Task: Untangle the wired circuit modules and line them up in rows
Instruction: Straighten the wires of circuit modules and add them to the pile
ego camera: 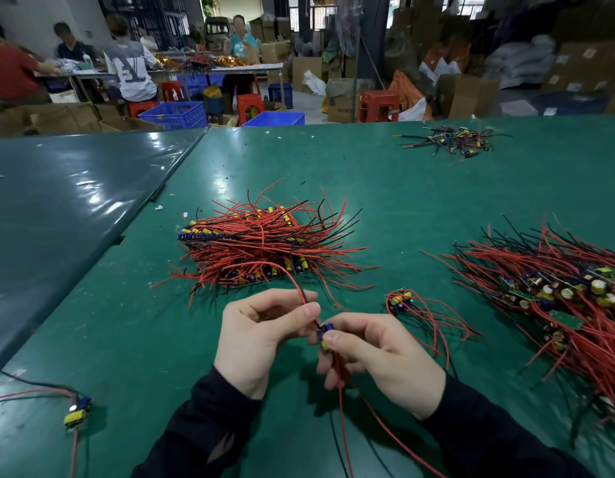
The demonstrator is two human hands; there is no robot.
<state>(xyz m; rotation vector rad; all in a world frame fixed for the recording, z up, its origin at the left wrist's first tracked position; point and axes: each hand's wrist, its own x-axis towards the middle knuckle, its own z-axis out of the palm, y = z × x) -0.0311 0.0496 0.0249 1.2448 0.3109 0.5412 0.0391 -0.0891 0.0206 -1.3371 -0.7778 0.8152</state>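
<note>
At 8 o'clock a lone blue-and-yellow wired module (77, 411) is seen on the green table mat (385, 188). A red wire (294, 281) is pinched by the left hand (261, 334). The small blue-and-yellow circuit module (325, 334) is gripped by the right hand (375, 357). At 12 o'clock lies the aligned red-wired stack (261, 243); at 3 o'clock, the tangled pile (558, 291).

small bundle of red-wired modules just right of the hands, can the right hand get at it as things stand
Probably not at once: the right hand pinches a blue and yellow circuit module. The small red-wired bundle lies close beside it on bare green mat, nothing between.
</note>
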